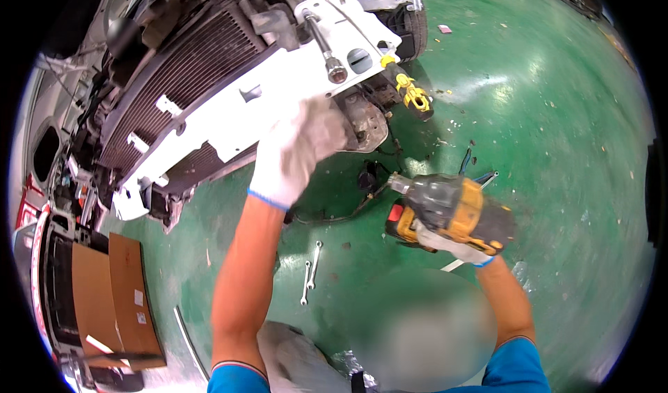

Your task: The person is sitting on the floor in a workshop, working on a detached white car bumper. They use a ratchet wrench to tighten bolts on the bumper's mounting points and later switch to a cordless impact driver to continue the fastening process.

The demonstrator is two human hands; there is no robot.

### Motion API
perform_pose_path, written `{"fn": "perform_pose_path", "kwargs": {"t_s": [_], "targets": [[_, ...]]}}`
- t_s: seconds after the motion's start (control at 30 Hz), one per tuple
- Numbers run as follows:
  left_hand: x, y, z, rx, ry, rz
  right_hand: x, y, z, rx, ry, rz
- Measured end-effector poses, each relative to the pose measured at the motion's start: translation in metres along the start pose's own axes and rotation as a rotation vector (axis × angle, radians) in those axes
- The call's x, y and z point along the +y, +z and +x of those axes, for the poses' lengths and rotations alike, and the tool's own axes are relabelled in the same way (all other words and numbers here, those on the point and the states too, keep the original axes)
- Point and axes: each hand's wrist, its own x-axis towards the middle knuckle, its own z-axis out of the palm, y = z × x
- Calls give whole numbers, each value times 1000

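My right hand (452,245), in a white glove, is wrapped round the grip of a yellow-and-black cordless impact wrench (445,201), its nose pointing left toward the car. My left hand (303,146), gloved too, reaches to the lower edge of a white front panel (229,111) on the car's open front end. Motion blur and the bright panel hide its fingers, so I cannot see whether it grips anything. On the panel's right end lies a long socket extension (323,45) with a socket. Beside it rests a long screwdriver (410,93) with a yellow-and-black handle, overhanging the edge.
Behind the panel sits the finned radiator (188,69). Two wrenches (311,273) lie on the green floor (557,156) below my left arm. A blue-handled tool (480,177) lies beyond the impact wrench. A cardboard box (115,299) stands at lower left. A cable (341,219) trails under the car's front.
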Motion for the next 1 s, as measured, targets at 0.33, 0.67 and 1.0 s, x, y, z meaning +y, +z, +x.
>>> {"fn": "perform_pose_path", "kwargs": {"t_s": [0.33, 0.67, 1.0], "targets": [[11, 31, 67, -229, -26, -350, 0, 54, 58, 244, -517, -362], [13, 32, 68, -297, 44, -439, -21, 72, 76, 416, -528, -523], [12, 34, 67, -277, -5, -463, -77, 87, 69, 587, -213, -484]]}}
